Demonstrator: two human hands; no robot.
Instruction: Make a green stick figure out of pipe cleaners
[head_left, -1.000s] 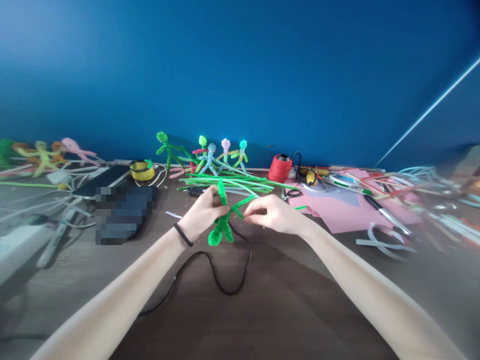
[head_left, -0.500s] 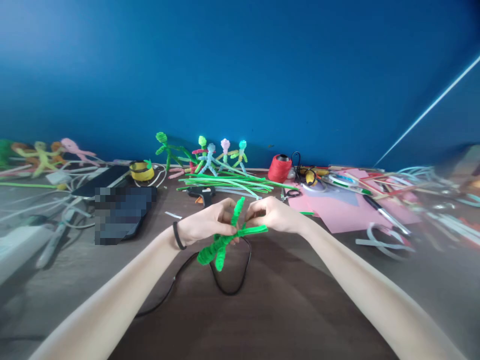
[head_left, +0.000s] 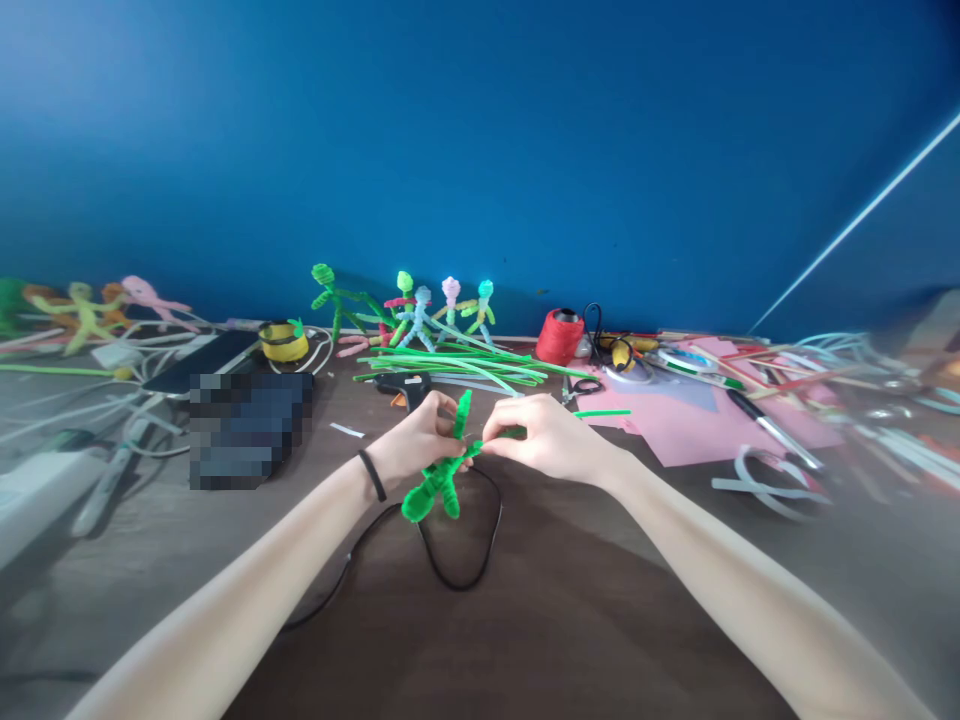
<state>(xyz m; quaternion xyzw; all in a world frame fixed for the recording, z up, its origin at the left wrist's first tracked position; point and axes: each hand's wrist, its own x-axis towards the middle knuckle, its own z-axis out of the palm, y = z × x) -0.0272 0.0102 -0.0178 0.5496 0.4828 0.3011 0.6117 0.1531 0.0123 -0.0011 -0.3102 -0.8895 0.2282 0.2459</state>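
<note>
A green pipe-cleaner figure (head_left: pixel 431 492) with wound limbs hangs above the dark table, its rounded end pointing down and toward me. My left hand (head_left: pixel 418 440) is closed around it, thumb and fingers gripping near the middle; one limb sticks up past the fingers. At the limb on the right, my right hand (head_left: pixel 547 436) pinches a green pipe cleaner (head_left: pixel 477 449) between thumb and fingertips. A straight green strand (head_left: pixel 604 413) shows beyond the right hand; the hand hides whether it is the same piece.
Behind my hands lie loose green pipe cleaners (head_left: pixel 480 365) and a black glue gun (head_left: pixel 405 385). Several finished figures (head_left: pixel 421 318) stand by the wall. A red thread spool (head_left: pixel 559 336), scissors (head_left: pixel 583 386) and pink paper (head_left: pixel 675 430) are rightward. A black cable (head_left: pixel 457 588) loops below.
The figure has tilted and shifted slightly in my left hand. The loose green end that pointed right is now folded in at my right fingertips, and more of the strand beyond that hand shows.
</note>
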